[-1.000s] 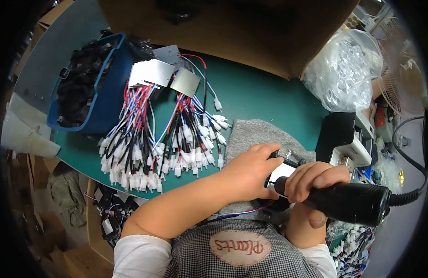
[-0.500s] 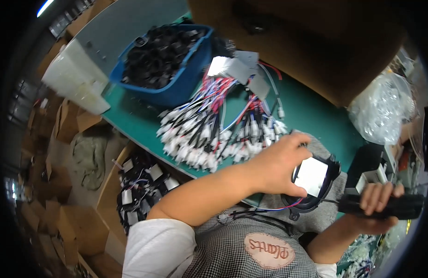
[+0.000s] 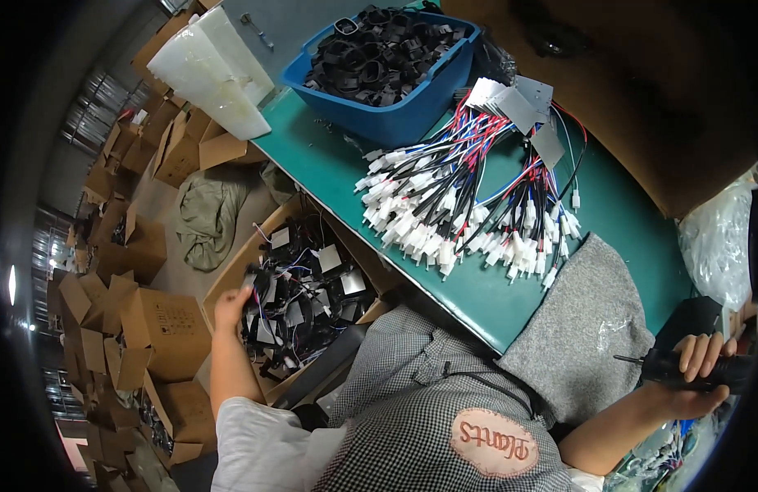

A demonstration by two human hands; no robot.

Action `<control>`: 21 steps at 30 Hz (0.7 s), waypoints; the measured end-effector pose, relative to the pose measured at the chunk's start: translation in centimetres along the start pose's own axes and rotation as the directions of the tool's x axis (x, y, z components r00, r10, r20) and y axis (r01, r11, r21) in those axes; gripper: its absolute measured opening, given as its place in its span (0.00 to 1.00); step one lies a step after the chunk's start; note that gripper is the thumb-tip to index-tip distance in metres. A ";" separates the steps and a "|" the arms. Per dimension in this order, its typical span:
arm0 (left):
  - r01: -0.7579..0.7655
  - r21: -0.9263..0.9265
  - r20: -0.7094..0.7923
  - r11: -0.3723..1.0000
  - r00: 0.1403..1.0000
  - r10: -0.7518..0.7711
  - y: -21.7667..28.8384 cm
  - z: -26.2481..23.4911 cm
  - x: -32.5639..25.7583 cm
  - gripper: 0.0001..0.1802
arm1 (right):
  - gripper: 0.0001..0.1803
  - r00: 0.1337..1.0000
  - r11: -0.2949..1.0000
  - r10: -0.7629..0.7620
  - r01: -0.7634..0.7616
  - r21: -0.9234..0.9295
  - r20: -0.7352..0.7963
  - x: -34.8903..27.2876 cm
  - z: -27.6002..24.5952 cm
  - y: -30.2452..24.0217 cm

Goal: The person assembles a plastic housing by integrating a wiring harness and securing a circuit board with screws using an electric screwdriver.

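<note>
My left hand [image 3: 231, 308] is over the left edge of a cardboard box beside the table. Its fingers are closed at a black plastic housing [image 3: 253, 280] with thin wires, partly hidden and blurred. Inside the box lie many similar black parts [image 3: 301, 307] with silver plates and coloured wires. At the right, my right hand [image 3: 697, 367] wraps round a black electric screwdriver [image 3: 662, 366], its thin bit pointing left. A grey cloth [image 3: 588, 328] lies on the table's near corner, left of the screwdriver.
On the green table [image 3: 346, 193] lies a pile of wire harnesses [image 3: 461, 197] with white connectors and silver plates. Behind it stands a blue basket [image 3: 379, 119] of black rings. A large cardboard box [image 3: 641, 107] fills the far right, near clear plastic bags [image 3: 719, 246]. Cartons [image 3: 170, 332] crowd the floor at left.
My left hand has carried the black housing from the grey cloth leftward to the cardboard box. My right hand still grips the screwdriver. The view has shifted, showing more of the box and floor.
</note>
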State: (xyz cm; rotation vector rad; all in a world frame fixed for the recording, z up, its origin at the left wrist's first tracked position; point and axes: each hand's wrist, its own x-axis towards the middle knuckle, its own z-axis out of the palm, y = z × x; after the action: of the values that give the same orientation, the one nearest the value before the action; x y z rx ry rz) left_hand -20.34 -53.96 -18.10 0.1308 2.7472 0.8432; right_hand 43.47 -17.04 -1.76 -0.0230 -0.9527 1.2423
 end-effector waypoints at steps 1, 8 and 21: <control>0.075 0.051 -0.051 0.996 0.996 -0.072 -2.8 0.1 -0.2 0.33 | 0.28 1.000 1.000 0.010 -0.010 0.007 -0.009 0.0 -0.2 0.2; -0.050 0.257 -0.418 0.965 0.895 0.158 -2.6 1.3 2.1 0.37 | 0.28 0.998 0.998 -0.016 0.013 -0.054 -0.056 -0.5 -0.3 1.7; -0.947 0.077 -0.274 -0.313 -0.322 0.906 44.6 11.9 -21.6 0.14 | 0.30 0.959 0.988 0.024 -0.066 -0.142 -0.282 -0.6 -2.6 3.1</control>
State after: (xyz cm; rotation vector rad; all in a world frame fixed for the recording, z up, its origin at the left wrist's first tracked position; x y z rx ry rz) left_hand 4.10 -14.14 2.35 2.8255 1.8876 1.3824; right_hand 42.69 -15.14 -5.32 -0.3335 -0.7996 1.1697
